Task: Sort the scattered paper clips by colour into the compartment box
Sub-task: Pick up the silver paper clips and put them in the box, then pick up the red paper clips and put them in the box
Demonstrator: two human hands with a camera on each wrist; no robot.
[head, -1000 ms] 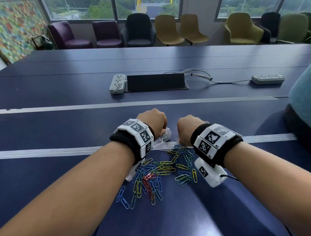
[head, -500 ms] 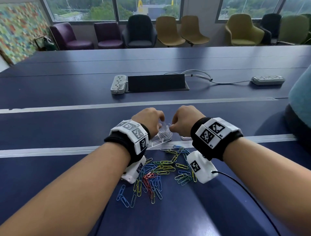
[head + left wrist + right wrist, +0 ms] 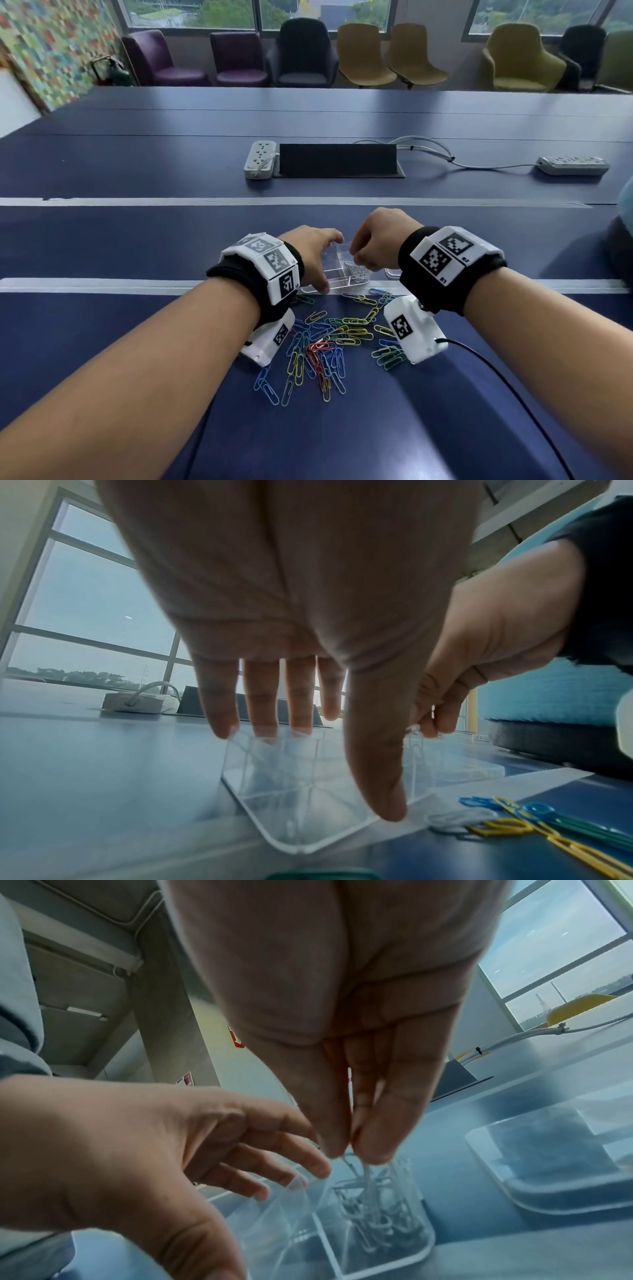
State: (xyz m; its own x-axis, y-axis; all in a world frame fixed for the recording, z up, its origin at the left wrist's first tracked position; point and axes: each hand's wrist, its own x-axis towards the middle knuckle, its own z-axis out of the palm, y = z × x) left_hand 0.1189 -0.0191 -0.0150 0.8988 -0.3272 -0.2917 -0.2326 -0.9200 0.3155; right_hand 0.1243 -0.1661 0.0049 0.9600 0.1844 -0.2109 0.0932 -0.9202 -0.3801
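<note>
Both hands (image 3: 342, 253) crowd over the box (image 3: 337, 279); paper clips (image 3: 329, 342) lie just behind on the surface (image 3: 137, 240).

Right hand (image 3: 342, 1015) grip — white clips (image 3: 363, 1175) above compartment box (image 3: 424, 1240)

A clear plastic compartment box (image 3: 337, 281) stood upright on the table's near half, on a pale stripe. White paper clips (image 3: 356, 274) filled its right compartment. Coloured paper clips (image 3: 329, 346) lay scattered flat just nearer the front edge.
</note>
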